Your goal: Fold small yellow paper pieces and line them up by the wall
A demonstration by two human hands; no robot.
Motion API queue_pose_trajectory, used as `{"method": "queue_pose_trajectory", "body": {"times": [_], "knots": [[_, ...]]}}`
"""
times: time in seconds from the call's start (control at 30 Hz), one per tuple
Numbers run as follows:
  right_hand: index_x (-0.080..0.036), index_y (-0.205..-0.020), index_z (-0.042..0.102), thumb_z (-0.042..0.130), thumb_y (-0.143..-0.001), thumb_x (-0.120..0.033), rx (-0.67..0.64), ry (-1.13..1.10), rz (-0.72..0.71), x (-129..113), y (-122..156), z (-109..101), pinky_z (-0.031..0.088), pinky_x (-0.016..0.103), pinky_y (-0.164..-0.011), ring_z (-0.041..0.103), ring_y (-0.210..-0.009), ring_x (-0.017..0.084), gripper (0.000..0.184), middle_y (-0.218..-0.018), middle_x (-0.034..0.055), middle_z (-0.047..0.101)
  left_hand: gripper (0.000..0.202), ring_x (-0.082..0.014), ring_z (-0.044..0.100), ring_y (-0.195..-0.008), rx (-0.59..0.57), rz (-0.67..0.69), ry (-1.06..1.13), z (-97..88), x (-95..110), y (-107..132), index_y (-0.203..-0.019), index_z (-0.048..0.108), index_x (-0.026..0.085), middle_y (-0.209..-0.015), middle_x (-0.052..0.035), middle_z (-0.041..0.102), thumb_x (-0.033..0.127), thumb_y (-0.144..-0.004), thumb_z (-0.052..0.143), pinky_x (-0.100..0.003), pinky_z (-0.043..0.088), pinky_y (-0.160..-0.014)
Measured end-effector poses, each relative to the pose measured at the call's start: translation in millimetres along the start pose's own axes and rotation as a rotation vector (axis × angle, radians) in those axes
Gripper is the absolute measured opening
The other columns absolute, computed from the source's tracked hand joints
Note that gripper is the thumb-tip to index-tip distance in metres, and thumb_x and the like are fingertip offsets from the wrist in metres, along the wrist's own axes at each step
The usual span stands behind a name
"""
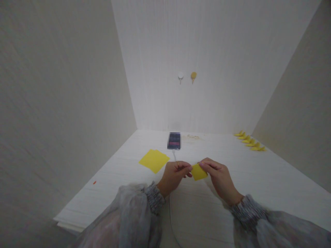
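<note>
A small yellow folded paper square (199, 172) is held up between my two hands over the white table. My left hand (177, 174) pinches its left corner between thumb and fingers; a ring shows on one finger. On the opposite side, my right hand (218, 175) grips the upper right edge, thumb in front. To the left of my left hand lie yellow paper sheets (154, 160), flat and slightly fanned. Several folded yellow paper figures (248, 141) stand in a row at the table's far right.
A phone (174, 141) lies near the back wall, with a white cable (171, 213) running from it toward me under my left hand. A small orange scrap (94, 182) is at the left edge. Two hooks, one white (180, 75) and one yellowish (193, 75), are on the wall.
</note>
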State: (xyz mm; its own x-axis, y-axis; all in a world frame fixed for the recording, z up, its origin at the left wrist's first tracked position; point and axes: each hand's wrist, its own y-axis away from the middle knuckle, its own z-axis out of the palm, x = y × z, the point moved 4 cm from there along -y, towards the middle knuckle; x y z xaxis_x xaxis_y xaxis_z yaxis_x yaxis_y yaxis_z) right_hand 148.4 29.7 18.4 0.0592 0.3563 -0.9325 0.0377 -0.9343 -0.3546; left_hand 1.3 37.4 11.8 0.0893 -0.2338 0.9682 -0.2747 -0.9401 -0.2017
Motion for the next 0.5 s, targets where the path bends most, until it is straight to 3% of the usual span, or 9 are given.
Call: {"method": "queue_pose_trajectory", "body": {"times": [0.3,0.5], "knots": [[-0.018,-0.058,0.055,0.057,-0.07,-0.034,-0.01,-0.175,0.124,3.9,0.6,2.3,0.038,0.024,-0.051,0.043,-0.057,0.013,0.02,-0.06,0.0004,0.046,0.024,-0.0081,0.052,-0.048,-0.037,-0.023,0.088,3.5,-2.2,0.4,-0.069,0.062,0.012,-0.057,-0.0019,0.059,0.035,-0.065,0.059,-0.019,0.039,-0.047],[-0.018,-0.057,0.057,0.058,-0.066,-0.037,-0.086,-0.09,0.141,3.8,2.6,6.7,0.036,0.024,-0.05,0.044,-0.054,0.012,0.022,-0.058,-0.0007,0.048,0.027,-0.0063,0.046,-0.049,-0.055,-0.034,0.083,6.9,-4.5,-1.3,-0.07,0.061,0.012,-0.058,-0.0014,0.058,0.037,-0.061,0.062,-0.018,0.037,-0.047]]}}
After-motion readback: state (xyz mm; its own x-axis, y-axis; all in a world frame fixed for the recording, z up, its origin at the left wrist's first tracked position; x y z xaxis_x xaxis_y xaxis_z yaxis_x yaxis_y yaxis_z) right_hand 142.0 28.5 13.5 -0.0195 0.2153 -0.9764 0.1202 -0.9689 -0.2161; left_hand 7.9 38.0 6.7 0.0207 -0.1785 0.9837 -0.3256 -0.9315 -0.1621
